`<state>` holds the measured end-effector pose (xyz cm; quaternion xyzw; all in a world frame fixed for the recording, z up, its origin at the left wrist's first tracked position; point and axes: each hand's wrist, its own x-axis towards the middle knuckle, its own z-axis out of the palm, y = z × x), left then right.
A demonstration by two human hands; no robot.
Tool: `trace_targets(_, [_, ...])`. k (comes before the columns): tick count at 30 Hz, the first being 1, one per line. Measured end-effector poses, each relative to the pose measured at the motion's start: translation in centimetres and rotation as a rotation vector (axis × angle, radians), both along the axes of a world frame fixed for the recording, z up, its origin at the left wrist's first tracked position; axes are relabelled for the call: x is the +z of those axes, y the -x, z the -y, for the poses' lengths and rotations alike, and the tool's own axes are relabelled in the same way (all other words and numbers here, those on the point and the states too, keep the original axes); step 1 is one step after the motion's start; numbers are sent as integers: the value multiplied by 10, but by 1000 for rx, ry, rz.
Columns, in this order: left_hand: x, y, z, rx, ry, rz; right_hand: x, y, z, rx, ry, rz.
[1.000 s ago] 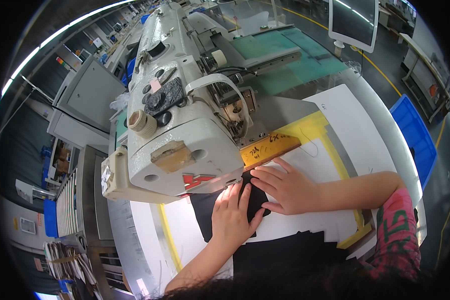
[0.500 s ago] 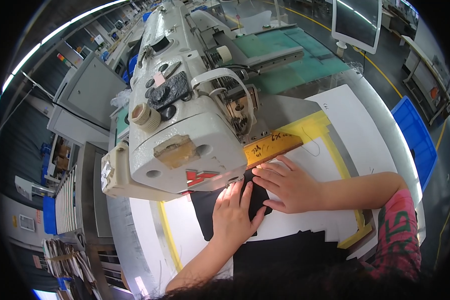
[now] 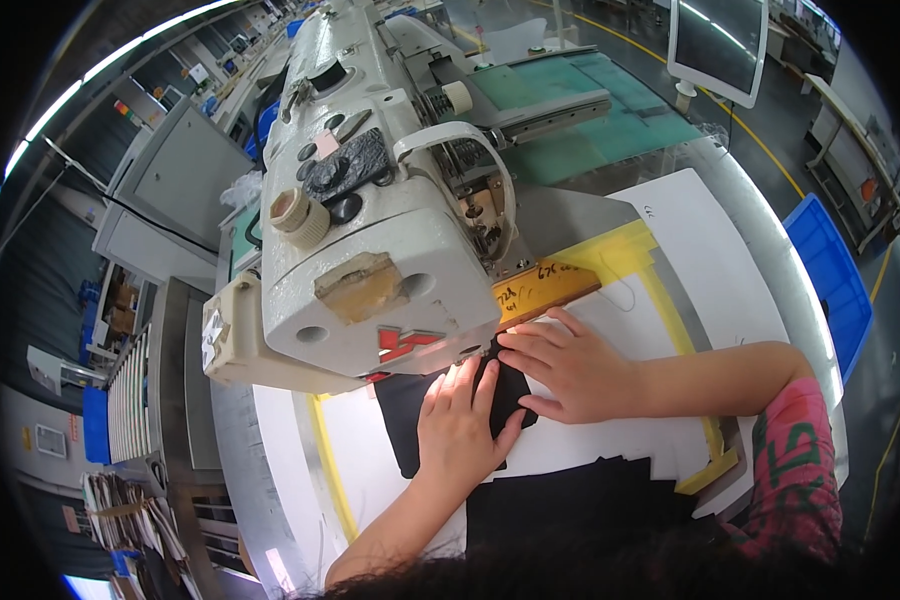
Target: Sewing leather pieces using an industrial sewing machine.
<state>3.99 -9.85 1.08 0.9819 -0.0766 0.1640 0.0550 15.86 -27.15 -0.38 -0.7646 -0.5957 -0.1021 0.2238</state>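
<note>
We are pressing the left hand [image 3: 458, 430], fingers extended, flat on the black cloth [image 3: 398, 420]; we are resting the right hand [image 3: 575, 370], also uncurled, at its right edge. Just ahead of our left fingertips, the white machine head [image 3: 395, 235] is blocking the cloth's far part. Beyond the right fingers a yellow bar [image 3: 552, 287] is lying; nearer us, black fabric pieces [image 3: 570, 505].

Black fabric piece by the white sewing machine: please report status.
Left hand flat on black fabric piece; right hand at its right edge. White sewing machine partly hides fabric's far side.
</note>
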Motion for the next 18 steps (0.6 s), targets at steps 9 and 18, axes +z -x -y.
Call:
trace_targets(9, [4, -2, 5, 66, 8, -16, -5, -6, -1, 36, -40, -23])
trace_targets(18, [6, 1, 8, 79, 32, -31, 1, -7, 3, 37, -72, -65])
